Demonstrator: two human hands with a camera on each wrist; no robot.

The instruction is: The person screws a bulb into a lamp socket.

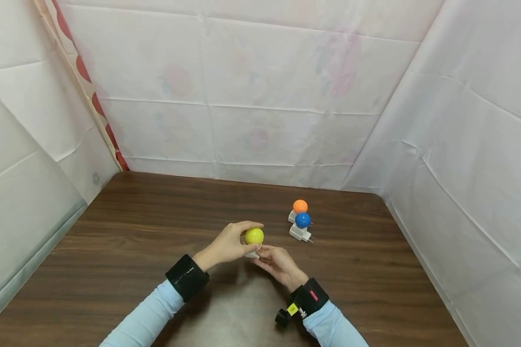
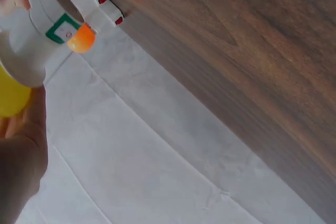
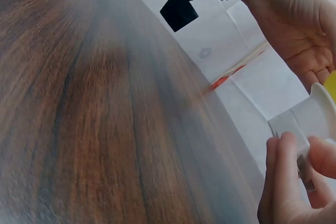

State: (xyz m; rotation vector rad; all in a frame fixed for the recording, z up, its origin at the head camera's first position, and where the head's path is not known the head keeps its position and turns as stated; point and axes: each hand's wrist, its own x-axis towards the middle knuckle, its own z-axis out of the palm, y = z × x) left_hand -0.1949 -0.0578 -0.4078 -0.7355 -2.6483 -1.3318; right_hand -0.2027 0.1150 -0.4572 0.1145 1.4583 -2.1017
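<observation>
My left hand (image 1: 226, 245) holds a yellow light bulb (image 1: 253, 236) between thumb and fingers, above the middle of the table. Below the bulb is a white plug-in lamp socket (image 3: 290, 123), and the fingers of my right hand (image 1: 280, 265) pinch its base. In the left wrist view the yellow bulb (image 2: 13, 97) sits at the wide rim of the white socket (image 2: 29, 45), which has a green-bordered label. Whether the bulb's thread is fully inside the socket is hidden.
To the right of my hands, an orange bulb (image 1: 300, 206) and a blue bulb (image 1: 303, 220) sit in white plug sockets on the wooden table (image 1: 156, 207). The blue one's socket (image 1: 299, 233) shows metal prongs. White sheets (image 1: 252, 72) hang around the table.
</observation>
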